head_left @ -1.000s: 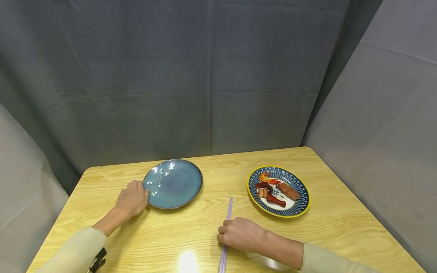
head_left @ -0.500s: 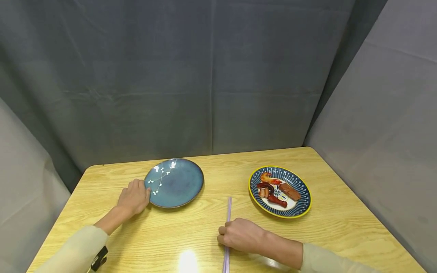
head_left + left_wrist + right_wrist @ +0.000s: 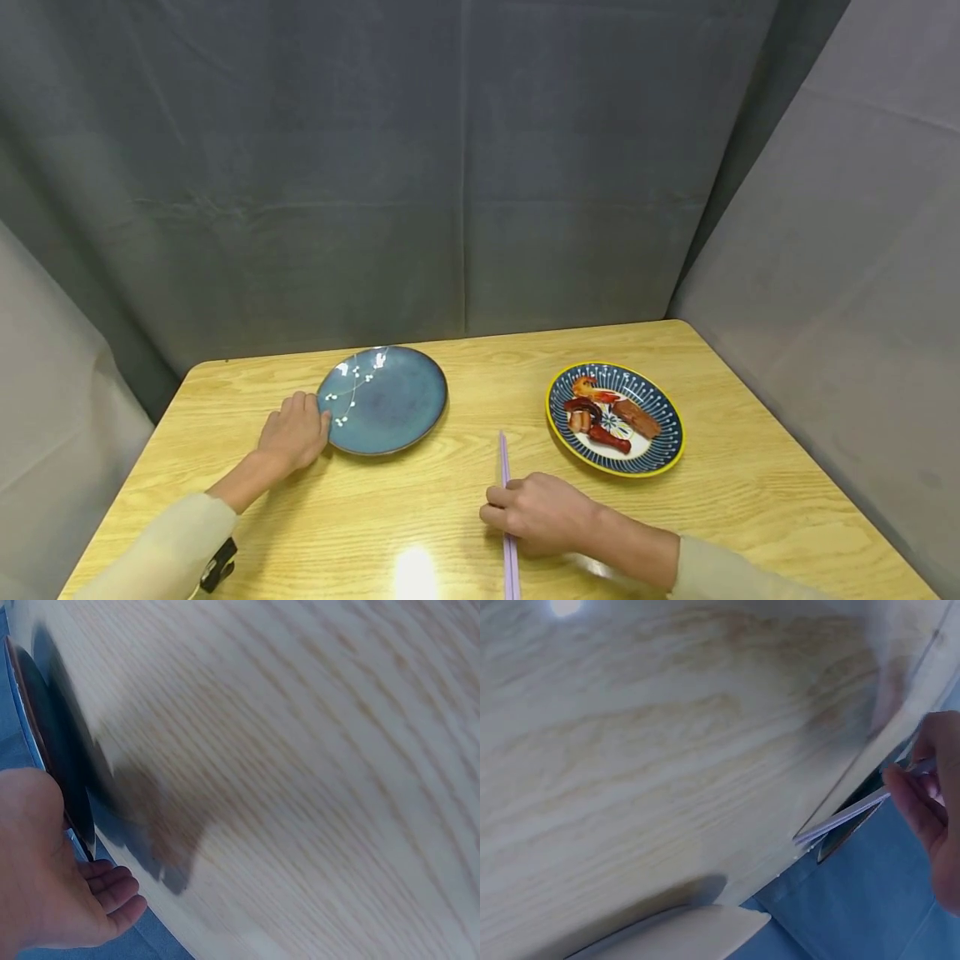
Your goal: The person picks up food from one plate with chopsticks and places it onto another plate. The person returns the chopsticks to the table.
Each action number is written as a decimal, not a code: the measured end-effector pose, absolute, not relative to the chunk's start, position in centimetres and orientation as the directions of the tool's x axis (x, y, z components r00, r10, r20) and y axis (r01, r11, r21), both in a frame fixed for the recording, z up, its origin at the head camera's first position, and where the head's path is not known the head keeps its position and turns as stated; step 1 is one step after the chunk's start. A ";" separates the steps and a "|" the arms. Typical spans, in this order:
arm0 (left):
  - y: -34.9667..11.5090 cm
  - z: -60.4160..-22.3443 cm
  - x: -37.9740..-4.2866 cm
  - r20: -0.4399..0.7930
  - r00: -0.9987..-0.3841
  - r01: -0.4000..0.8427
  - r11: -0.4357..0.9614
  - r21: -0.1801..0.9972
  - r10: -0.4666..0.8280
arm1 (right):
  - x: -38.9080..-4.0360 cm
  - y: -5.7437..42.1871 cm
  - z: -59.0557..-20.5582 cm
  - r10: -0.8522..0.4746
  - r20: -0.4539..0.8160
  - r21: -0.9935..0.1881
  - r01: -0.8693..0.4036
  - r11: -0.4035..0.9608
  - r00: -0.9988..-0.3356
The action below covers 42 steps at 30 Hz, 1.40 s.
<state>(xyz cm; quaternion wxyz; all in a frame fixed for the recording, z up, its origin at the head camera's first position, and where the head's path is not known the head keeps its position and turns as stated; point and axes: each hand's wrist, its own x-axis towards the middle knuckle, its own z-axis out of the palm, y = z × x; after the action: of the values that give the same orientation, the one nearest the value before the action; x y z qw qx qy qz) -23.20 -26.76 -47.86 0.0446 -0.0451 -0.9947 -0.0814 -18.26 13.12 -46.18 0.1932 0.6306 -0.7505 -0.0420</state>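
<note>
a: fingers?
b: left hand (image 3: 296, 432) grips left rim of the blue plate (image 3: 397, 402), left of center frame. right hand (image 3: 542, 512) pinches purple chopsticks (image 3: 514, 575), lower center.
a: markings?
b: blue plate white-flowered. patterned plate (image 3: 662, 448), right of center, yellow-rimmed, holds food pieces (image 3: 636, 418).
a: edges, room?
b: blue plate near table's (image 3: 337, 517) far edge. wood surface between plates; chopstick tips point up-frame.
</note>
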 end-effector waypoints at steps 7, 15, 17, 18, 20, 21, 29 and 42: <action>-26.8 -47.9 -23.3 0.082 -0.993 0.094 0.982 0.161 0.082 | -18.8 13.6 -44.7 -0.929 0.310 0.216 -0.936 0.277 -0.204; -27.0 -48.0 -23.4 0.077 -0.993 0.106 0.982 0.155 0.095 | -19.1 14.2 -43.4 -0.832 0.429 -0.013 -0.923 0.384 -0.352; -27.1 -48.1 -23.5 0.074 -0.993 0.107 0.982 0.155 0.096 | -19.2 14.2 -43.1 -0.794 0.478 -0.093 -0.921 0.379 -0.375; -27.1 -48.2 -23.5 0.072 -0.993 0.109 0.982 0.156 0.099 | -19.2 14.2 -43.0 -0.771 0.508 -0.134 -0.920 0.369 -0.383; -27.2 -48.3 -23.6 0.075 -0.992 0.110 0.981 0.157 0.100 | -19.3 14.2 -42.6 -0.718 0.554 -0.230 -0.906 0.355 -0.422; -27.2 -48.3 -23.6 0.076 -0.992 0.110 0.982 0.156 0.099 | -19.4 14.3 -42.3 -0.692 0.565 -0.290 -0.894 0.342 -0.448; -27.3 -48.3 -23.8 0.060 -0.993 0.110 0.982 0.153 0.102 | -20.1 15.2 -39.9 -0.560 0.175 -0.814 -0.439 0.381 -0.810; -27.3 -48.2 -23.7 0.051 -0.994 0.104 0.982 0.156 0.097 | -21.6 16.5 -38.9 -0.425 0.048 -0.834 -0.271 0.481 -0.904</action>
<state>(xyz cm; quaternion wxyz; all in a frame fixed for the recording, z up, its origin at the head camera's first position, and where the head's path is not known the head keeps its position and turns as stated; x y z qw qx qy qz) -23.68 -27.31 -48.22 0.0217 -0.0504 -0.9953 -0.0795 -21.56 16.49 -38.85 -0.0824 0.2029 -0.8567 0.4671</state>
